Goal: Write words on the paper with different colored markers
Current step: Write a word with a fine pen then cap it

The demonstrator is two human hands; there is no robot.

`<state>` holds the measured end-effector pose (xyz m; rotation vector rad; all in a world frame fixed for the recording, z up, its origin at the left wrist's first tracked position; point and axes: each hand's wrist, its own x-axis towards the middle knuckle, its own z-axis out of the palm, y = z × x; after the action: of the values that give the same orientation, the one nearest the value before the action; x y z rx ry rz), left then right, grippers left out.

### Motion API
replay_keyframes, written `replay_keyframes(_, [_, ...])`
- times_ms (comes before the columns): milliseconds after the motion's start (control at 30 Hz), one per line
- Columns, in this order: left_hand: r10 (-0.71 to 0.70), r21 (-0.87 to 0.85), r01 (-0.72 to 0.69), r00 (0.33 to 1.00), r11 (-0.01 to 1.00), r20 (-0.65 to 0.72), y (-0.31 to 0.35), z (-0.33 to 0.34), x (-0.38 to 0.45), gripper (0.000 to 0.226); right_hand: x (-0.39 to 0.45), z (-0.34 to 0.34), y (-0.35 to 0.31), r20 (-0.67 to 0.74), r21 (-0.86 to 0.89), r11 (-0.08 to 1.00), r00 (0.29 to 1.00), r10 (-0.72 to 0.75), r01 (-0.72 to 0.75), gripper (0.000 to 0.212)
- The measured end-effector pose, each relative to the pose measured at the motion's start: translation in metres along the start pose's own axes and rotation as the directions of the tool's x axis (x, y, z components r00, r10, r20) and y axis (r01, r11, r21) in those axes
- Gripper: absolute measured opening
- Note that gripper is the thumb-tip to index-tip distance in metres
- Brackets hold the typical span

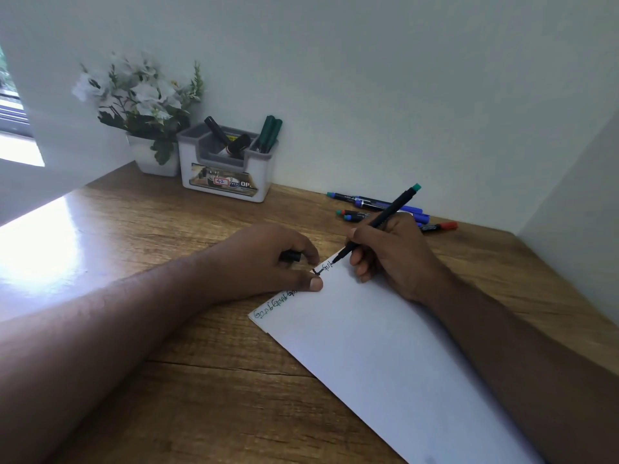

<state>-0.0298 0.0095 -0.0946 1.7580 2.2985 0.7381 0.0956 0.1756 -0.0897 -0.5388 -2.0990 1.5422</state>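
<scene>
On the brown wooden desk (207,380) lies a big white sheet of paper (385,346), where the right hand (392,256) pinches a thin black marker with a green end (376,224), tip on the paper's top edge, and the left hand (268,259) curls around a small black cap (290,255).

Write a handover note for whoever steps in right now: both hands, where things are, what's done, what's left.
Right hand: gripping a slim black marker with green end, tip on the white paper sheet near its top edge.
Left hand: pinning the paper's top edge, closed on a black cap.
Spare blue, green and red markers lie by the wall.
Done: some words along the top edge.
Left: finish this word, then switch colours.
</scene>
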Motion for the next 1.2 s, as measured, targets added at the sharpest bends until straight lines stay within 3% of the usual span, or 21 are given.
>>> replay_keyframes(167, [0.004, -0.004, -0.003, 1.0, 1.0, 0.007, 0.0018, -0.001, -0.0001, 0.043, 0.0004, -0.0003, 0.0004, -0.018, 0.007, 1.0, 1.0, 0.009, -0.009, 0.023])
replay_keyframes(367, [0.009, -0.026, -0.01, 1.0, 1.0, -0.012, 0.0016, -0.0007, -0.001, 0.04, -0.0037, 0.0005, -0.0003, 0.075, -0.015, 0.999, 0.997, -0.029, 0.03, 0.019])
replay_keyframes(600, [0.009, -0.028, -0.009, 1.0, 1.0, -0.001, 0.0012, -0.0012, -0.0009, 0.04, -0.0003, 0.0005, 0.0005, -0.085, 0.015, 1.0, 0.996, 0.008, -0.007, 0.021])
replay_keyframes(1200, [-0.006, -0.015, 0.006, 1.0, 1.0, 0.007, 0.0019, -0.001, -0.0002, 0.041, 0.0, 0.0009, 0.0017, -0.002, 0.018, 0.999, 1.0, -0.031, 0.031, 0.02])
